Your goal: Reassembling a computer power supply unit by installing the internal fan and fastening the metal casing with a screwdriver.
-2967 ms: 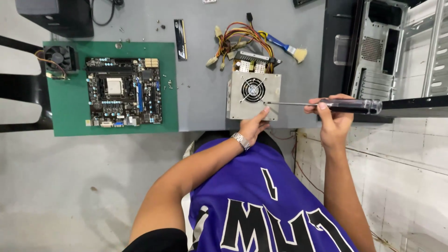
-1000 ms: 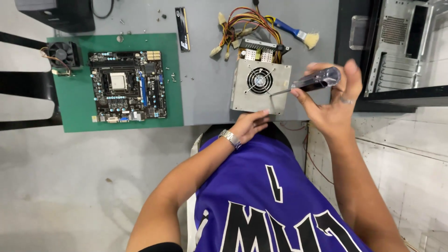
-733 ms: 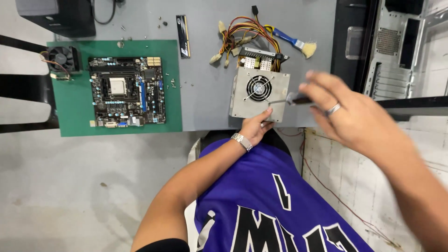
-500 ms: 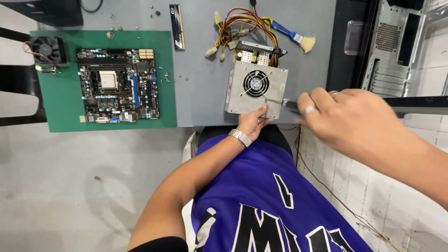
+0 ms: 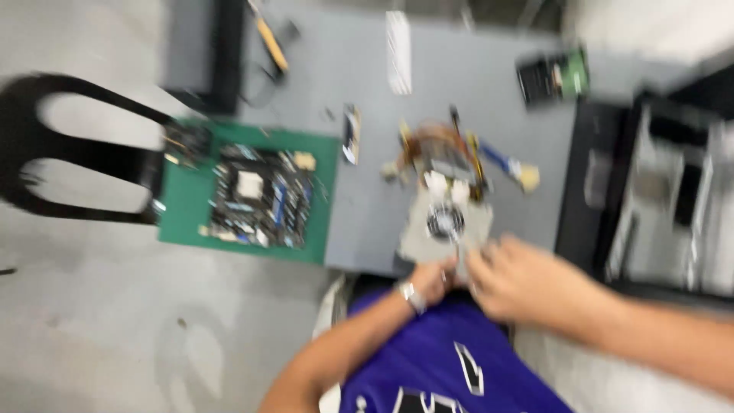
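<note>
Though motion blur softens everything, we see the power supply (image 5: 445, 229), a grey metal box with a round fan grille on top, lying at the near edge of the grey tabletop (image 5: 367, 206). Our left hand (image 5: 432, 279) rests its curled fingers against the box's near side; our right hand (image 5: 527, 283) is just beside it, fingers bent, and we cannot tell whether they grip anything. Beyond the box spreads its cable bundle (image 5: 451, 149); further left, a motherboard (image 5: 260, 199) sits on a green mat (image 5: 321, 153)

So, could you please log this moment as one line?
left hand: on power supply edge | right hand: beside it, grip unclear | frame blurred
</note>
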